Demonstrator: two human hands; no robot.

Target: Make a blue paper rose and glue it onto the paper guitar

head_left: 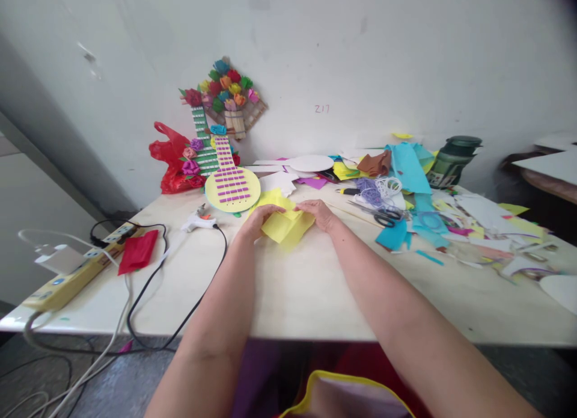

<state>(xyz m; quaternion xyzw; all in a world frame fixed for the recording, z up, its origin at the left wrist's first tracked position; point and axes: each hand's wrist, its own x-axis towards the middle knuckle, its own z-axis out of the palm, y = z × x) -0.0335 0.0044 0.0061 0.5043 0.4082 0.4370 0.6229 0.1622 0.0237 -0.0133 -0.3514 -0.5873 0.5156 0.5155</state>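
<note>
A thin sheet of yellow crepe paper [288, 228] is stretched between my hands above the table, its lower edge blurred. My left hand [262, 218] pinches its left side, and my right hand [319, 213] pinches its upper right. More yellow paper [273, 198] shows just behind the left fingers. Beyond that stands a paper guitar [232, 189] with a round yellow body and purple strips. A white hot glue gun [198, 221] rests to the left of my left hand. Scissors [383, 215] with dark handles lie to the right of my right hand.
A yellow power strip [72, 279], cables and a red paper packet [137, 251] occupy the left side. Blue paper [408, 168], string [372, 191], scraps and a dark green jar [453, 162] crowd the right. A paper flower bouquet [229, 90] leans against the wall.
</note>
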